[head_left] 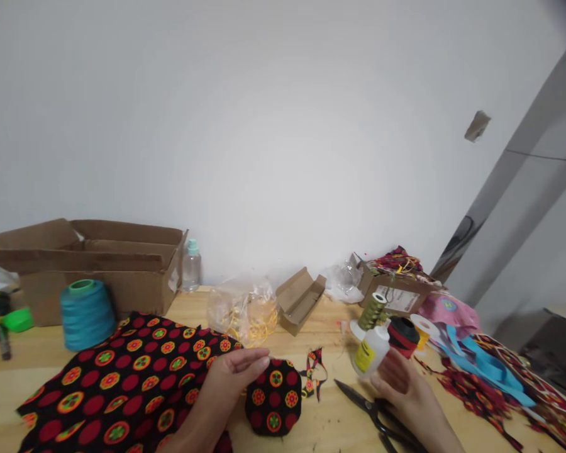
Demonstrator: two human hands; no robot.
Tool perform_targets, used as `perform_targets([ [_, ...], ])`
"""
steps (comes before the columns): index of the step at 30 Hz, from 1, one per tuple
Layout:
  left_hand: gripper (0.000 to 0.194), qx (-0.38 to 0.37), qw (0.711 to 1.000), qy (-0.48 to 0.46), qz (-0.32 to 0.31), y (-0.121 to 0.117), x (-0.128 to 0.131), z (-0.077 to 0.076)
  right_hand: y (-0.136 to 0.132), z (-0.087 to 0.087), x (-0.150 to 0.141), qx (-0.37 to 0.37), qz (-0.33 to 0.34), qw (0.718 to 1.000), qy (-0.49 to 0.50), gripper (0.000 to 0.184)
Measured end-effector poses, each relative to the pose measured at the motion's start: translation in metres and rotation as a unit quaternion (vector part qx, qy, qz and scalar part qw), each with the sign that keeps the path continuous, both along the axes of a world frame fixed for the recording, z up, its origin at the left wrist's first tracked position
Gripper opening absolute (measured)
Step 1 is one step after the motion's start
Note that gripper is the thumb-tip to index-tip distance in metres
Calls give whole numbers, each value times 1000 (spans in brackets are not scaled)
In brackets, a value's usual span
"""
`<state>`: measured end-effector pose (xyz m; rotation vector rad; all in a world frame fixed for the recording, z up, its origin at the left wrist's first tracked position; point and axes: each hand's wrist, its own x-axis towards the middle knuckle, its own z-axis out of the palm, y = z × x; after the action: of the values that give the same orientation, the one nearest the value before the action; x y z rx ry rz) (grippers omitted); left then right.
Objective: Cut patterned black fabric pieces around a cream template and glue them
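My left hand (238, 374) pinches the upper edge of a small rounded piece of black fabric (274, 402) printed with red dots and orange-green flowers. Under my left forearm spreads a large sheet of the same patterned fabric (136, 371). On the right, my right hand (405, 390) has its fingers and thumb at the side of a tilted white glue bottle (372, 351) with a yellow label; part of the grip is hidden. Just below that hand lie dark scissors (370, 409), blades pointing up and left, handles partly covered by the wrist. Thin fabric offcuts (314, 374) lie between the hands.
A cardboard box (136, 277) and a blue thread cone (87, 314) stand at left. Along the wall are a clear bottle (192, 267), a plastic bag (243, 311) and a small open carton (302, 302). Thread spools (372, 313), blue ribbon (490, 365) and scraps crowd the right.
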<state>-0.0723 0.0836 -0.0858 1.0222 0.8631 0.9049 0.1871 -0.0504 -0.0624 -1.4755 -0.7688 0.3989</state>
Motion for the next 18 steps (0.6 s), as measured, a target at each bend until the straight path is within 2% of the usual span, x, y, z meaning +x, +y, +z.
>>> perform_targets([
  [3,32,-3,1000,-3,-1,-1,0,1,-15,7,-13,-6,-105,994,-12,36],
  [4,32,-3,1000,-4,-3,-1,1,0,-17,9,-21,-10,-120,992,-21,31],
  [5,32,-4,1000,-5,-5,-1,1,0,-16,10,-32,-22,-87,996,-28,26],
  [7,31,-5,1000,-7,-11,-1,2,-1,-2,9,-57,-69,52,995,-58,24],
  [10,32,-3,1000,-11,-22,0,2,-2,35,3,-93,-78,217,969,-90,22],
  [11,32,0,1000,-12,-24,1,1,-2,48,1,-101,-85,239,964,-78,13],
  [14,32,11,999,-21,-30,1,-1,0,74,-1,-111,-102,278,954,-35,21],
  [18,30,24,998,-21,-48,-2,0,5,79,1,-109,-104,290,951,-10,25],
])
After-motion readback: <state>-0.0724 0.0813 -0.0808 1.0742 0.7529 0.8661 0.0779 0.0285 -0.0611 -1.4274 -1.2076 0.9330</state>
